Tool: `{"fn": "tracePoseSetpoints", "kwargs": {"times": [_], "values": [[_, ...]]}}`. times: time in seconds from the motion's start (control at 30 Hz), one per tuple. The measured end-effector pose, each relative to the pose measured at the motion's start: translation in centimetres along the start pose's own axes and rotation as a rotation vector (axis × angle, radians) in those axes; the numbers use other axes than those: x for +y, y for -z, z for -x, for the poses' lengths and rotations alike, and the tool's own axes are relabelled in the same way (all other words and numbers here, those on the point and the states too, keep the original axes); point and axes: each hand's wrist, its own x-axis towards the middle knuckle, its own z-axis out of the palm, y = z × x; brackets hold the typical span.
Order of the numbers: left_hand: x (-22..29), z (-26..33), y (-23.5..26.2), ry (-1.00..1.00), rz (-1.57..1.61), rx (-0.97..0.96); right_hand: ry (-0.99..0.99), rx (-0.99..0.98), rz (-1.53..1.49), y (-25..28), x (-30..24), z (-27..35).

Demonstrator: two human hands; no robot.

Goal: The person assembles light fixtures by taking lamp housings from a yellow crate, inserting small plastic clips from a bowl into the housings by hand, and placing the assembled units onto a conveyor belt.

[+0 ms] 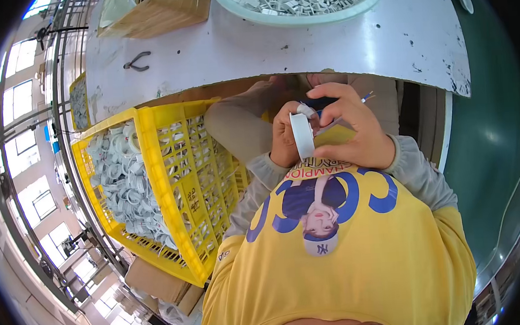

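A white, round, ring-shaped plastic part (302, 135) is held up in front of my chest. My left hand (283, 138) is closed around its left side, with the fingers curled behind it. My right hand (356, 127) is bent in from the right, thumb by the ring's lower edge and fingers curled above. Thin wires (368, 97) with bare coppery ends stick out beyond the right hand's knuckles. A greyish length of what looks like the same cable runs between the right fingers and the ring; the hand partly hides it.
A yellow plastic crate (145, 187) full of white ring parts stands at my left. On the white table (229, 54) ahead lie pliers (138, 62), a cardboard box (161, 13) and a pale green basin (305, 20) of small grey-white pieces. The table's near edge is just beyond my hands.
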Motion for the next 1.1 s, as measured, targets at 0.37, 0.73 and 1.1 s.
{"fn": "tracePoseSetpoints", "kwargs": {"times": [0.37, 0.73, 1.1], "values": [[-0.3, 0.0, -0.1, -0.045, -0.005, 0.021, -0.123, 0.073, 0.022, -1.4, 0.4, 0.9], [-0.4, -0.3, -0.7, -0.094, -0.055, 0.119, -0.167, 0.128, 0.011, -1.9, 0.2, 0.5], [-0.4, -0.6, -0.7, -0.062, 0.231, 0.088, -0.186, 0.155, -0.022, -1.6, 0.4, 0.8]]}}
